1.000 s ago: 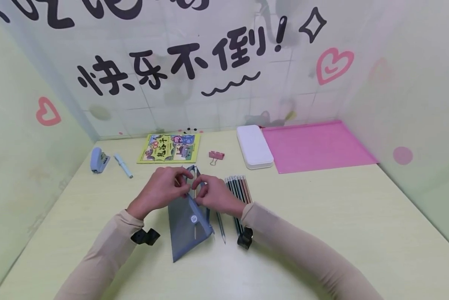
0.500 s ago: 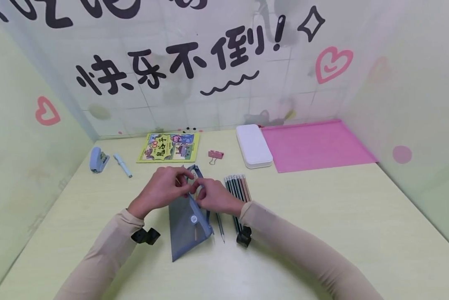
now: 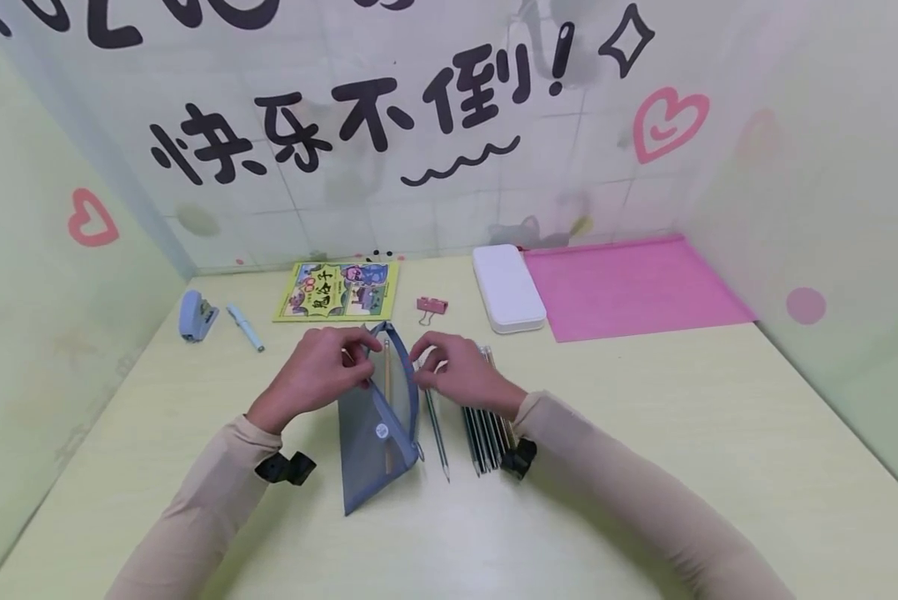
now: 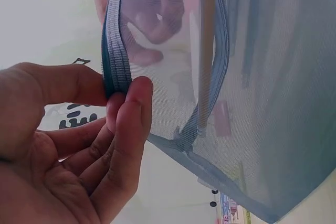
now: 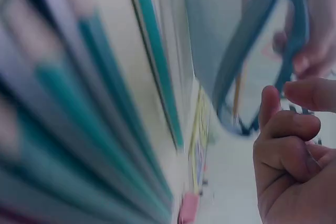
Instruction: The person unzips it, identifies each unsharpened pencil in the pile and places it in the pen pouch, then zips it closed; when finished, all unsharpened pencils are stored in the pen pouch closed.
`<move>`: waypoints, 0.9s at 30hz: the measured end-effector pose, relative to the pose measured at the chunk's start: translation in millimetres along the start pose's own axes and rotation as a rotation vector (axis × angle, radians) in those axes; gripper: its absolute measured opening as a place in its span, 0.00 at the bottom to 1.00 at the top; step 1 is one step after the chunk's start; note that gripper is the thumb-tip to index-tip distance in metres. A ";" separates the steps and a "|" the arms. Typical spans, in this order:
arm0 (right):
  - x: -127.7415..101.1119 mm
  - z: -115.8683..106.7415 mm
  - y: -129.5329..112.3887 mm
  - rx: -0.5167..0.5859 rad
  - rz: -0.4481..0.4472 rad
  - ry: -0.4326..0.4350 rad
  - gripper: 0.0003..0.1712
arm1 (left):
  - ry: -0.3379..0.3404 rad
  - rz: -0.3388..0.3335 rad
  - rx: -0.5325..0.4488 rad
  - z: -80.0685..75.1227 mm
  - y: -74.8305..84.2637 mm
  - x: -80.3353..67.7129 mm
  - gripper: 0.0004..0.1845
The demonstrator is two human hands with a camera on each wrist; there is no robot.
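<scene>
My left hand [image 3: 317,367] pinches the zipper edge of a blue-grey mesh zip pouch [image 3: 362,450], whose mouth gapes upward. In the left wrist view, thumb and fingertips hold the zipper tape [image 4: 116,40]. Through the mesh shows a light wooden pencil [image 3: 387,375] standing inside the pouch. My right hand [image 3: 464,375] is just right of the mouth, fingers loosely curled and nothing between them. A single dark green pencil [image 3: 437,433] lies beside the pouch, its upper end near the right fingertips. Under the right wrist is a row of several pencils [image 3: 482,442], partly hidden.
At the back are a picture book [image 3: 336,292], a pink binder clip [image 3: 431,306], a white case [image 3: 509,287] and a pink sheet-like folder [image 3: 636,292]. Far left are a blue stapler [image 3: 197,317] and a light blue pen [image 3: 246,327]. Walls enclose the table on three sides.
My right hand has let go of the wooden pencil, which has sunk into the pouch, and moved right, out of the mouth. The left hand keeps its hold; the mouth looks wider.
</scene>
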State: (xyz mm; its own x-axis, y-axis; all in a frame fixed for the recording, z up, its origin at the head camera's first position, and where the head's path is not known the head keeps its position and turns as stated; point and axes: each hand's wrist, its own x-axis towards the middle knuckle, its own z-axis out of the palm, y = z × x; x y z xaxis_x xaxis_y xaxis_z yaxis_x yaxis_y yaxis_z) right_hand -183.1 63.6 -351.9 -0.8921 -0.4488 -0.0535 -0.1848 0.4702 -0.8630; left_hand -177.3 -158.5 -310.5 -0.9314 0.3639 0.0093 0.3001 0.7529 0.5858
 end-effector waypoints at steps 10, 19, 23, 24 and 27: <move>-7.0 -35.4 38.5 -0.207 0.007 -0.051 0.04 | 0.042 -0.019 -0.045 -1.3 -9.7 1.5 0.14; -7.8 -31.9 42.3 -0.367 -0.019 -0.122 0.06 | 0.030 -0.017 -0.094 -2.2 -9.7 2.9 0.13; -6.7 -28.8 40.9 -0.405 -0.026 -0.124 0.05 | 0.020 -0.020 -0.085 -1.3 -9.7 4.9 0.13; -6.1 -28.2 41.2 -0.415 -0.034 -0.124 0.05 | 0.017 -0.020 -0.084 -1.2 -9.7 5.3 0.14; -5.0 -26.7 42.7 -0.444 -0.047 -0.120 0.05 | 0.011 -0.015 -0.084 -0.4 -9.6 5.6 0.14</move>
State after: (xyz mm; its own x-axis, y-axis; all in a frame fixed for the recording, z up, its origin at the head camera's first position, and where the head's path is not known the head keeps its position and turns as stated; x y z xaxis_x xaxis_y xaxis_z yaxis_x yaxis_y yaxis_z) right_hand -197.5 106.2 -375.1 -0.8292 -0.5501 -0.0995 -0.4063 0.7152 -0.5687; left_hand -185.5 -163.9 -315.7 -0.9378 0.3472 0.0085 0.2685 0.7092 0.6519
